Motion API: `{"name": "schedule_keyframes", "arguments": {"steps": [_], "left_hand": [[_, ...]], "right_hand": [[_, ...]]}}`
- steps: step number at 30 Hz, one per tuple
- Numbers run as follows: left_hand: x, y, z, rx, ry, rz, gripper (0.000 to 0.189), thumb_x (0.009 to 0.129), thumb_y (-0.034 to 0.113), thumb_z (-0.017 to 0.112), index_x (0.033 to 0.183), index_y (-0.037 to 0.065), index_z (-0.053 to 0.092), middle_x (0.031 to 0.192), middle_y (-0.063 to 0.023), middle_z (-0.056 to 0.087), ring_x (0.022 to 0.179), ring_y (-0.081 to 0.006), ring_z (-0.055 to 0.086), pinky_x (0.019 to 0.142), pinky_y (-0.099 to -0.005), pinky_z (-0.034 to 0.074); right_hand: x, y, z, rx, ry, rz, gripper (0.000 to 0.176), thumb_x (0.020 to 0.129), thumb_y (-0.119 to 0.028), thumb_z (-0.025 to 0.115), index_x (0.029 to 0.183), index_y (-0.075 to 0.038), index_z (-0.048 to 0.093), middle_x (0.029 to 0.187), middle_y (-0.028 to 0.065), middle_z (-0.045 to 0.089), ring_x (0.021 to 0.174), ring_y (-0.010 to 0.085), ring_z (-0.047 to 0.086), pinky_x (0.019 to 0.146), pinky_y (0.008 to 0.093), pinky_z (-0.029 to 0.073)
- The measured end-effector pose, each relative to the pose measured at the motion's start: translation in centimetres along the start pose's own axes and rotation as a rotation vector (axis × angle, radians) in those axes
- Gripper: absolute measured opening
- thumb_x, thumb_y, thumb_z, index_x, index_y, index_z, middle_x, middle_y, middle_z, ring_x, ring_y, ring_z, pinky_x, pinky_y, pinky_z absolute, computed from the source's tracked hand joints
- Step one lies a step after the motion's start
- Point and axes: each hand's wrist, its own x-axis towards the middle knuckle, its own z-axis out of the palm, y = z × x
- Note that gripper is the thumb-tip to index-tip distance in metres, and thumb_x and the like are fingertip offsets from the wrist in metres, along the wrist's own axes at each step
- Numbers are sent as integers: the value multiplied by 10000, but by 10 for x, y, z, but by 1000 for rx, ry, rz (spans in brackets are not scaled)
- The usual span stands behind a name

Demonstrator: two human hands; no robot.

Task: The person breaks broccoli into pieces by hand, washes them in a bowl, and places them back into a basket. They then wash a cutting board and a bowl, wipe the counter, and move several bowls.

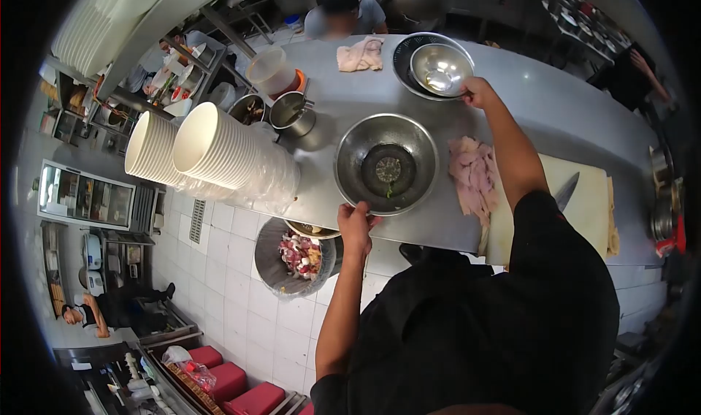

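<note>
My left hand (355,230) grips the near rim of a large steel mixing bowl (352,155), thumb on top. A little clear liquid and a bit of green lie at the bowl's bottom. At the far side of the table, my right hand (475,93) is closed on the rim of a small steel bowl (427,63), which overlaps a perforated colander (401,63). Pale pink raw meat (473,174) lies right of the mixing bowl, beside a white cutting board (588,214) with a knife (566,191) on it.
Tall stacks of white tubs (212,145) stand at the left, near a steel pot (293,119) and a plastic container (267,71). A pinkish cloth-like piece (360,55) lies at the back. Below the edge is a lined scrap bin (270,269). A person (365,17) is across the table.
</note>
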Motion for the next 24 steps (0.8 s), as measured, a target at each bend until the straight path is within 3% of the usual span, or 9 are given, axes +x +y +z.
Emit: {"name": "schedule_keyframes", "arguments": {"steps": [2, 8, 9, 11, 15, 16, 19, 21, 24], "left_hand": [[-1, -5, 0, 1, -12, 18, 200, 791, 34, 544, 957, 12, 434, 871, -95, 561, 688, -188, 591, 585, -330, 564], [-13, -20, -26, -34, -37, 46, 297, 737, 12, 580, 991, 41, 429, 798, -56, 522, 634, -135, 525, 542, -330, 563], [-23, -21, -26, -75, 78, 38, 323, 730, 12, 584, 1009, 60, 428, 809, -52, 525, 696, -146, 539, 554, -344, 559], [-17, -29, -64, 8, -80, 27, 360, 699, -23, 567, 1025, 83, 455, 892, -68, 557, 838, -195, 560, 601, -409, 576], [-78, -6, -97, 84, -108, 5, 341, 681, 4, 558, 1013, 81, 541, 933, -58, 565, 844, -218, 556, 678, -399, 547], [-94, 3, -105, 128, -137, -43, 335, 677, 8, 557, 1006, 71, 542, 927, -50, 563, 839, -205, 552, 690, -374, 544], [-137, 26, -124, 111, -228, -61, 339, 662, 0, 524, 995, 63, 540, 896, -69, 578, 767, -195, 590, 573, -331, 558], [-195, 54, -101, 164, -305, -89, 290, 662, 20, 510, 951, -5, 505, 912, -132, 582, 745, -240, 613, 599, -367, 598], [-206, 43, -106, 179, -469, -56, 367, 664, 8, 495, 1030, 27, 513, 939, -102, 592, 717, -202, 609, 524, -299, 552]], "right_hand": [[3, 4, 1, 52, -84, 49, 47, 677, -26, 541, 696, -19, 498, 647, 134, 544, 464, 164, 500, 350, 214, 301], [-109, 23, -56, 237, -80, -201, 73, 694, -83, 580, 672, -34, 530, 565, 98, 506, 425, 155, 462, 352, 248, 310], [-145, 24, -70, 211, 18, -256, 84, 683, -80, 595, 657, -31, 532, 558, 92, 498, 421, 153, 451, 360, 267, 320], [-216, 26, -106, 235, 50, -252, 72, 679, -45, 594, 665, -5, 536, 575, 102, 510, 439, 167, 471, 379, 286, 352], [-346, 69, -187, 265, 158, -267, 73, 683, -33, 596, 688, 26, 553, 582, 117, 523, 459, 185, 500, 396, 287, 382], [-373, 86, -206, 303, 209, -294, 74, 707, 6, 558, 651, 5, 510, 540, 84, 468, 411, 164, 429, 376, 292, 340], [-461, 131, -254, 261, 417, -281, 78, 709, 7, 558, 648, 2, 510, 533, 73, 460, 383, 159, 406, 355, 298, 333], [-501, 174, -294, 313, 473, -249, 83, 704, -37, 575, 689, 38, 542, 585, 93, 500, 409, 187, 486, 347, 298, 373], [-566, 216, -322, 355, 644, -208, 87, 702, -27, 575, 718, 54, 548, 592, 90, 499, 406, 169, 482, 328, 281, 366]]}}
